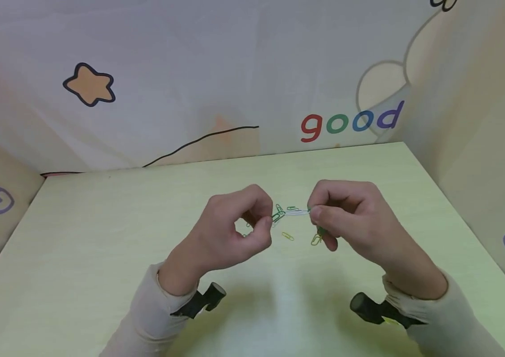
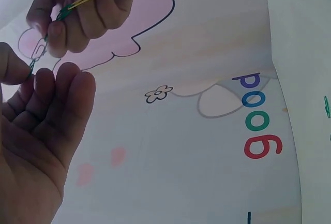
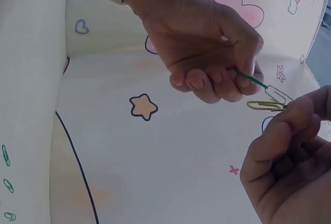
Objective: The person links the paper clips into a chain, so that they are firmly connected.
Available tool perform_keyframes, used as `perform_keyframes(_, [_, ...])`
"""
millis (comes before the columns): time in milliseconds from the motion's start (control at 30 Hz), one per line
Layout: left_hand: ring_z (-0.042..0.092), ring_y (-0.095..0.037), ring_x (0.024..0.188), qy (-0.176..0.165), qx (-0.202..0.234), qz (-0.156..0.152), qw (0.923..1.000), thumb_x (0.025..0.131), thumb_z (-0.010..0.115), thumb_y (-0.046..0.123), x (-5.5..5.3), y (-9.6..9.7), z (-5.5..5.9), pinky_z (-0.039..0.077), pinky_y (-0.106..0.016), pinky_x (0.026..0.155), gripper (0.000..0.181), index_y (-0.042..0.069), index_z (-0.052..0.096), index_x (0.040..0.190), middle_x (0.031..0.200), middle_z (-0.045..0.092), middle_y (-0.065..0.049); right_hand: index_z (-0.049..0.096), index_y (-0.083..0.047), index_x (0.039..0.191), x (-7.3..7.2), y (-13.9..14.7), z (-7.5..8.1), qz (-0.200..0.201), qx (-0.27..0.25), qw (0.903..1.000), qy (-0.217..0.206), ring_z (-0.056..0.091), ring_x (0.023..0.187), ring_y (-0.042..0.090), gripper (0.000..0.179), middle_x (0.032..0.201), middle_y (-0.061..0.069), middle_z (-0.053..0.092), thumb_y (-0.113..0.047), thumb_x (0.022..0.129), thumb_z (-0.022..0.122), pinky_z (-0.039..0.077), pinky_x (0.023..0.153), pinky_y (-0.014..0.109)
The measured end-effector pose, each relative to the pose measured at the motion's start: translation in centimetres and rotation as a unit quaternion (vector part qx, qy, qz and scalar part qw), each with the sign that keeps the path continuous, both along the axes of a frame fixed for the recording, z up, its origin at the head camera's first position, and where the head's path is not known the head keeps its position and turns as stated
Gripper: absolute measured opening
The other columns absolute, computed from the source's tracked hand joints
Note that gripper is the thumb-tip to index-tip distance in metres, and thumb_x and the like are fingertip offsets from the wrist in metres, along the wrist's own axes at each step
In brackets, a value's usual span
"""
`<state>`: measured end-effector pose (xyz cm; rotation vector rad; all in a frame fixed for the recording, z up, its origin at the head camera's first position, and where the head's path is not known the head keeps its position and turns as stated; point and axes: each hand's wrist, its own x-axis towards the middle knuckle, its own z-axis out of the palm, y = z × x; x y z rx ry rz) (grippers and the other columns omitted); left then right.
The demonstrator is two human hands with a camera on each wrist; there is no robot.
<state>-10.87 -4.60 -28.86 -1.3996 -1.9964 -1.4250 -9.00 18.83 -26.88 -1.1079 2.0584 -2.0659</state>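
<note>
My left hand (image 1: 234, 228) pinches a green paper clip (image 3: 252, 78) between thumb and index finger. A white paper clip (image 3: 277, 93) stretches between the two hands, joined to that green clip. The white clip's other end is at the fingertips of my right hand (image 1: 355, 213), where thumb and index finger pinch another green paper clip (image 2: 63, 13), mostly covered by the fingers. From it a yellow paper clip (image 2: 83, 0) hangs beside the right hand's curled fingers. Both hands are held up over the table, a short gap apart.
Loose paper clips lie on the pale green table (image 1: 114, 238): a yellow one (image 1: 287, 236) between the hands and several green ones (image 1: 293, 208) beyond. Printed cloth walls (image 1: 181, 74) with a star and "good" enclose the table's back and sides. Each wrist carries a black camera (image 1: 365, 307).
</note>
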Motion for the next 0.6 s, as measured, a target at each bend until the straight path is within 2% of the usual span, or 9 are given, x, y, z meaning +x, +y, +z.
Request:
perform_keyframes(167, [0.056,-0.009,0.063,-0.047,-0.008,0.011,0.9988,0.081,0.053,-0.01,-0.1,-0.8,0.5,0.054,-0.027,0.06,0.017,0.006,0.052,0.087,0.078,0.056,0.001,0.062,-0.01,0.081,-0.8,0.9,0.3,0.012,0.08,0.9967,0.009,0.05,0.049,0.02,0.027,0.064,0.005,0.05,0.012,0.093,0.051,0.038,0.041,0.032])
perform_keyframes(333, [0.055,-0.011,0.061,-0.085,-0.013,0.016,0.9962,0.084,0.054,-0.009,-0.2,-1.0,0.7,0.052,-0.028,0.056,0.016,0.006,0.053,0.089,0.076,0.056,0.003,0.062,-0.017,0.083,-1.6,1.2,0.2,0.02,0.17,0.9851,-0.015,0.054,0.058,0.023,0.024,0.069,0.005,0.054,0.002,0.096,0.055,0.04,0.048,0.032])
perform_keyframes(500, [0.054,-0.013,0.059,-0.116,-0.007,0.012,0.9931,0.087,0.055,-0.008,-0.3,-1.0,0.6,0.05,-0.029,0.054,0.014,0.006,0.053,0.089,0.07,0.057,0.004,0.063,-0.015,0.087,-2.5,1.2,-0.5,0.045,0.201,0.9784,-0.022,0.053,0.07,0.023,0.019,0.078,0.004,0.056,-0.001,0.098,0.056,0.043,0.058,0.032])
perform_keyframes(600, [0.053,-0.014,0.059,-0.125,-0.007,0.012,0.9921,0.089,0.056,-0.003,-0.3,-1.0,0.6,0.05,-0.029,0.054,0.006,0.003,0.054,0.09,0.07,0.056,0.005,0.064,-0.016,0.092,-3.0,1.1,-1.0,0.057,0.217,0.9744,-0.015,0.055,0.08,0.023,0.016,0.086,0.003,0.058,-0.004,0.1,0.057,0.048,0.068,0.033])
